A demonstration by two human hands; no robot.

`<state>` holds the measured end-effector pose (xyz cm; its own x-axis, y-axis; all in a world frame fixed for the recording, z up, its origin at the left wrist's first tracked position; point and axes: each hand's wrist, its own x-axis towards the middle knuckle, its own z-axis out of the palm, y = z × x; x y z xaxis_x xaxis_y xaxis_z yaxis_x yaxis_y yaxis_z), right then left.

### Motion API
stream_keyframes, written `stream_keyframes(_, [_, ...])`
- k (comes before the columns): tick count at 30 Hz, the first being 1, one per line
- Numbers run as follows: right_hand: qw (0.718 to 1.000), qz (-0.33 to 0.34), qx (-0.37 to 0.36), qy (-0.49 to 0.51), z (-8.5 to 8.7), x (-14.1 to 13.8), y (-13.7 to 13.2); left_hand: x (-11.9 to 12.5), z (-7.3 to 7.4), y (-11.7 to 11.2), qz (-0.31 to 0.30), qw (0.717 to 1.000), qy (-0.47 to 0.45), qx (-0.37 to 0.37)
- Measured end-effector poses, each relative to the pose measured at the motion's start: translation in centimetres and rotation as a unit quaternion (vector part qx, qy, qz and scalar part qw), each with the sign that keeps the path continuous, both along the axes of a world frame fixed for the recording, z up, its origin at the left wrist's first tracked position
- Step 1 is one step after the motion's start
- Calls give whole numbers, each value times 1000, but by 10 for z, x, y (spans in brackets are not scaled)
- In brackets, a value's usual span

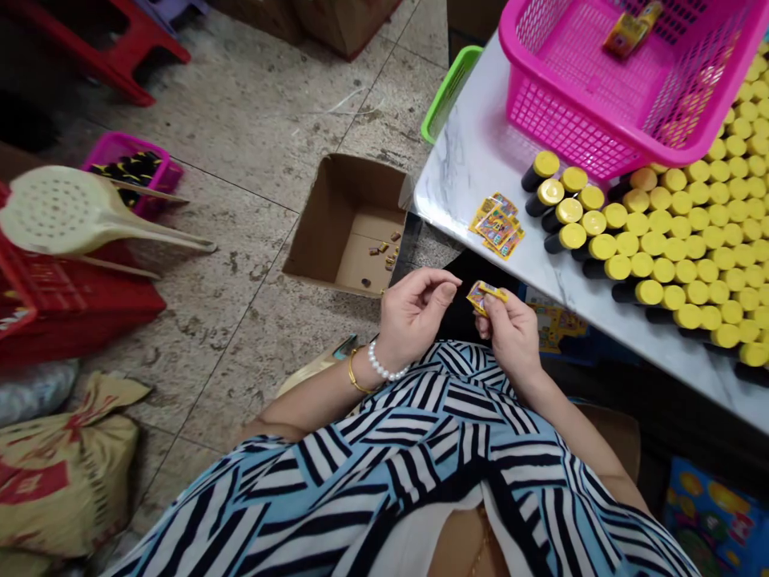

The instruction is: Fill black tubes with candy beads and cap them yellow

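My right hand (510, 328) is closed on a small yellow printed card (481, 296), pinched between thumb and fingers above my lap. Just left of it, my left hand (417, 308) has its thumb and index finger drawn together in a pinch; anything between them is too small or hidden to make out. The two hands are apart. On the near corner of the marble-patterned table (448, 188) lies a loose pile of similar yellow printed cards (498, 224). An open cardboard box (360, 220) stands on the floor beyond my left hand, with several small yellow-brown pieces inside.
Many black tubes with yellow caps (666, 240) stand packed on the table. Behind them is a pink basket (577, 132) with a yellow packet (630, 32) inside. A green basket (448, 92) sits beyond the table's edge. Leftward are a cream strainer (66, 208), red crate (90, 304) and tied sack (72, 465).
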<state>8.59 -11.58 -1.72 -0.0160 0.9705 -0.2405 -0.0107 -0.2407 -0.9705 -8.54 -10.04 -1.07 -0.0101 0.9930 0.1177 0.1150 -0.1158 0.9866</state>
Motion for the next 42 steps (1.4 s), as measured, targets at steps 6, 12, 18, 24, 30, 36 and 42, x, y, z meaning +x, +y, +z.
stream_keyframes(6, [997,27,44,-60,-2,-1,-5,-2,8,-3,-7,997,46,63])
stream_keyframes(12, [992,34,80,-96,-2,-3,-5,0,10,-3,30,998,27,41])
stream_keyframes(18, [988,34,99,-115,-8,-4,-6,-1,8,-6,9,994,54,90])
stream_keyframes(24, [988,-3,104,-117,-10,-6,-5,2,3,-8,22,995,56,77])
stream_keyframes(30, [983,-11,114,-143,-11,-5,-5,5,5,-5,19,998,33,41])
stream_keyframes(36, [949,53,200,-237,-11,-5,-5,-2,-1,3,-40,997,34,53])
stream_keyframes(42, [841,34,345,-415,26,31,14,-5,0,5,10,998,38,46])
